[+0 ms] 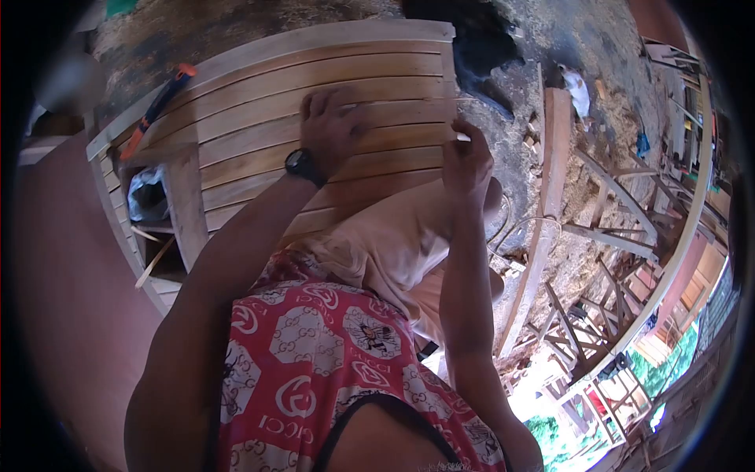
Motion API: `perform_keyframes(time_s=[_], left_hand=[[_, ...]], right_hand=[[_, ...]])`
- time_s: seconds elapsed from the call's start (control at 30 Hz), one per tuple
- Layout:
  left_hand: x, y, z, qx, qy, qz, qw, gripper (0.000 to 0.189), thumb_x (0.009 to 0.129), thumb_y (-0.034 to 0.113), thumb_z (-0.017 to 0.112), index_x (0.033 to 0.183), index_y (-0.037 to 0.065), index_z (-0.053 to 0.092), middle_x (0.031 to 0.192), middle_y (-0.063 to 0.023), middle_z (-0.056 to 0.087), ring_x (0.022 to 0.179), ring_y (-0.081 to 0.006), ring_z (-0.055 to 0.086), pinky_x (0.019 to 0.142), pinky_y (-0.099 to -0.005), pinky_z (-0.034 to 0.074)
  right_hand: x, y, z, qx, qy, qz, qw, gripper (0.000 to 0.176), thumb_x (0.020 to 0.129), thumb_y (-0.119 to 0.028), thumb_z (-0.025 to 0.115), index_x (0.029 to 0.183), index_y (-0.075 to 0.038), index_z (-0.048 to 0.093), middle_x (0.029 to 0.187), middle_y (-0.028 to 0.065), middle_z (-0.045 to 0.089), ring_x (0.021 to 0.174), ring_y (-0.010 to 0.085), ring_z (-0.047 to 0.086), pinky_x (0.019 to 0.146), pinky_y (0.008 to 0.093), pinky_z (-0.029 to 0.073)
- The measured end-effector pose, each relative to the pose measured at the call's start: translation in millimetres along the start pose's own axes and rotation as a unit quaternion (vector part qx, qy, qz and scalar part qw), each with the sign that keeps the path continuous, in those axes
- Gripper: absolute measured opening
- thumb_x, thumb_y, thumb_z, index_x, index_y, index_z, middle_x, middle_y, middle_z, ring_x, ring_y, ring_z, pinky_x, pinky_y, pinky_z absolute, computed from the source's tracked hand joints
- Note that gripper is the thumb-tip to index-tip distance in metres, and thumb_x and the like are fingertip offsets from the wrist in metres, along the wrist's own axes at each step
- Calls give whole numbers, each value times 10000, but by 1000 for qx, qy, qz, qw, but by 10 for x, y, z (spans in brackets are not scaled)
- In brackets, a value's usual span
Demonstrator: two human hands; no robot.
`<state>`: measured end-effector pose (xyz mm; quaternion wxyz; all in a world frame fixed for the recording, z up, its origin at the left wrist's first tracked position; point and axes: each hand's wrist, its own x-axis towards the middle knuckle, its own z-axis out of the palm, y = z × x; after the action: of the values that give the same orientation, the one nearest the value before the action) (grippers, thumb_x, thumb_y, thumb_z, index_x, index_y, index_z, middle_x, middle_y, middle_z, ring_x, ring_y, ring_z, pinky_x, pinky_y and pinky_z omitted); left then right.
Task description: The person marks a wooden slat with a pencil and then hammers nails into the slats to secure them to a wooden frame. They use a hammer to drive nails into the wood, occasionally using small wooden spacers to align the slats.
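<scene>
We're on the slatted panel [393, 69] now: our right hand [468, 165] is at its right edge, fingertips clamped on a small white piece [462, 137] that pokes out just above the knuckles. Our left hand [330, 122] lies over the panel's middle slats, left of that piece, fingers bent; we can't tell whether they grip anything. An orange-and-dark tool [161, 107] sits toward the panel's left end.

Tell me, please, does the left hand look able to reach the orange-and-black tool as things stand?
Probably yes: the left hand rests on the wooden slats, and only more slats seem to lie between it and the tool.
</scene>
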<state>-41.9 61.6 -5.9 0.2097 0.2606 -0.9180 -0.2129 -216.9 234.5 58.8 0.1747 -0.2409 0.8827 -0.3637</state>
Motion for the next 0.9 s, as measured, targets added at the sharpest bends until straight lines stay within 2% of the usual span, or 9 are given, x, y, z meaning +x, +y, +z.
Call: perform_keyframes(time_s=[0.23, 0.33, 0.5, 0.53, 0.57, 0.6, 0.67, 0.77, 0.9], left_hand=[[49, -174, -41, 44, -49, 34, 997, 253, 825, 267, 690, 1046, 147, 714, 1229, -82, 645, 1233, -312, 524, 1058, -510, 382], [95, -269, -752, 77, -46, 22, 996, 251, 837, 283, 671, 1013, 107, 703, 1160, -122, 662, 1188, -324, 558, 1021, -489, 434], [-282, -676, -2015, 99, -153, -148, 972, 230, 877, 278, 646, 872, 51, 680, 853, -161, 669, 820, -365, 667, 761, -488, 548], [-388, -753, -2396, 182, -251, -112, 944, 191, 860, 236, 638, 828, 52, 679, 815, -167, 668, 778, -373, 662, 720, -498, 546], [-696, -1321, -2443, 199, -231, -17, 952, 145, 835, 183, 632, 798, 52, 680, 778, -167, 676, 726, -377, 669, 687, -501, 542], [-720, -1305, -2693, 201, -268, -228, 914, 110, 813, 136, 623, 780, 49, 683, 777, -154, 685, 735, -358, 669, 706, -472, 538], [-957, -1710, -2882, 302, -382, -69, 871, 118, 810, 121, 619, 758, 42, 691, 800, -168, 691, 819, -346, 684, 727, -451, 537], [-1061, -1927, -2706, 254, -412, -202, 851, 110, 795, 109, 639, 830, 32, 709, 883, -196, 701, 900, -353, 678, 733, -461, 536], [-1098, -1842, -2457, 258, -253, -312, 879, 170, 836, 59, 610, 931, 7, 741, 1022, -243, 716, 988, -389, 701, 889, -466, 555]], right_hand=[[-564, -413, 56, -16, -93, -60, 994, 273, 873, -34, 620, 1135, -83, 676, 975, 110, 714, 829, 223, 699, 736, 371, 555], [-662, -356, 148, 4, -106, -87, 991, 314, 851, -27, 662, 1161, -71, 688, 818, 56, 687, 734, 129, 631, 706, 306, 523], [-717, -102, 196, -5, -102, -82, 991, 314, 855, -8, 679, 1162, -69, 698, 788, 52, 688, 695, 106, 622, 666, 270, 515], [-721, -96, 198, 28, -98, -58, 993, 302, 840, -9, 678, 1136, -63, 703, 789, 65, 688, 682, 131, 628, 658, 285, 517], [-717, -93, 200, 61, -93, -34, 993, 290, 826, -11, 677, 1110, -58, 708, 790, 77, 687, 669, 157, 633, 650, 299, 519], [-703, -61, 216, 62, -92, -36, 993, 290, 826, -11, 677, 1110, -58, 708, 790, 77, 687, 669, 157, 633, 650, 299, 519], [-669, -17, 246, 38, -98, -30, 994, 278, 833, -25, 679, 1105, -67, 715, 766, 90, 682, 681, 152, 639, 653, 303, 522], [-651, -142, 297, 2, -98, -67, 993, 246, 850, -53, 671, 1092, -63, 714, 816, 112, 707, 703, 176, 669, 668, 323, 536], [-653, -352, 388, -32, -115, -92, 989, 238, 848, -64, 667, 1083, -51, 703, 884, 119, 724, 738, 209, 699, 696, 347, 548]])
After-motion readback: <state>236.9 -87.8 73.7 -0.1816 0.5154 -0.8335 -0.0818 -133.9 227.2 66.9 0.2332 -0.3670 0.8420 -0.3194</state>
